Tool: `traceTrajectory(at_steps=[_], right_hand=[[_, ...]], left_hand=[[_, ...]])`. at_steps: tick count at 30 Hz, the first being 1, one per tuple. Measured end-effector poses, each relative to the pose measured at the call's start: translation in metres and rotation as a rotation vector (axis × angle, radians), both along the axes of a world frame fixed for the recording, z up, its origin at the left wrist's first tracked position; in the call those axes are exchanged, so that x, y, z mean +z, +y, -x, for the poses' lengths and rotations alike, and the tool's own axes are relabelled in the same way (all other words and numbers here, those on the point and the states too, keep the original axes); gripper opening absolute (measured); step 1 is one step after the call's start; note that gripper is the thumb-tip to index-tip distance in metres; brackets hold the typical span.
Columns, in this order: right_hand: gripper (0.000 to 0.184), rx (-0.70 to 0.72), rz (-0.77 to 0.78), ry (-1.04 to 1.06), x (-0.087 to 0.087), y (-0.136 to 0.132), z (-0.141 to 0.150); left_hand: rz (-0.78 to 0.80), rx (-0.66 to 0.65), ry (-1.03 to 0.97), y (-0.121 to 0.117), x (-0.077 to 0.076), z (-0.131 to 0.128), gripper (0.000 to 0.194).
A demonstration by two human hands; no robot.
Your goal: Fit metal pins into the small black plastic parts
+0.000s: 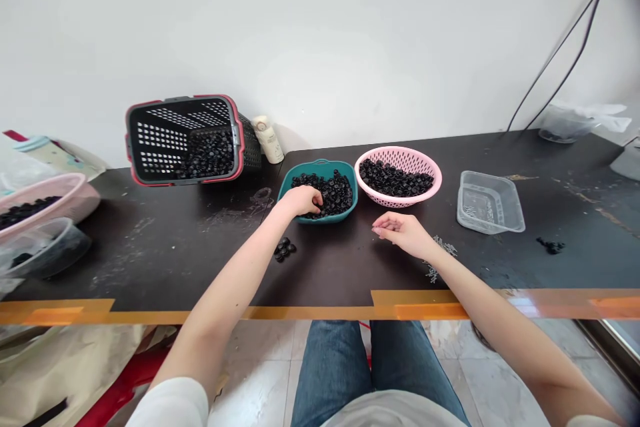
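My left hand [303,201] reaches into a teal basket [353,203], its fingers curled down among small round black plastic pieces [338,192]. What lies between those fingertips is hidden. Over the dark table, in front of the pink basket [434,167], my right hand [400,231] is held with thumb and fingers pinched together; anything in the pinch is too small to name. More of the black pieces fill that pink basket. Small metal screw-like parts [434,272] lie scattered under my right wrist. A little group of black pieces [285,249] rests beside my left forearm.
A dark grey basket with red trim [240,140] lies tipped on its side, black pieces inside. Beside it stands a cream bottle [269,140]. A clear plastic tub [513,213] and black bits [551,245] are at right. A pink basin [83,197] and clear bowl [70,248] stand left.
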State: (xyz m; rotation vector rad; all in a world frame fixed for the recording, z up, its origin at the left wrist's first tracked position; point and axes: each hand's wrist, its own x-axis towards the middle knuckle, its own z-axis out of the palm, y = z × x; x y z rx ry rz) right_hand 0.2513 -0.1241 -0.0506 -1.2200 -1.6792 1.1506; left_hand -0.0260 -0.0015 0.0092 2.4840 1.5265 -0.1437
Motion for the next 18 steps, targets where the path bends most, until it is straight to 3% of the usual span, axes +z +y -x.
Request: traceTrajectory(at_steps=[10,18], right_hand=[[0.013,-0.050,-0.129,-0.137,0.000,-0.002,0.003],[0.013,-0.115,-0.242,-0.182,0.005,-0.003,0.004]], left_hand=[[-0.061,0.000,-0.066,-0.008,-0.007,-0.005,0.020],[-0.250,0.108,-0.205,-0.033,0.014,-0.016,0.034]])
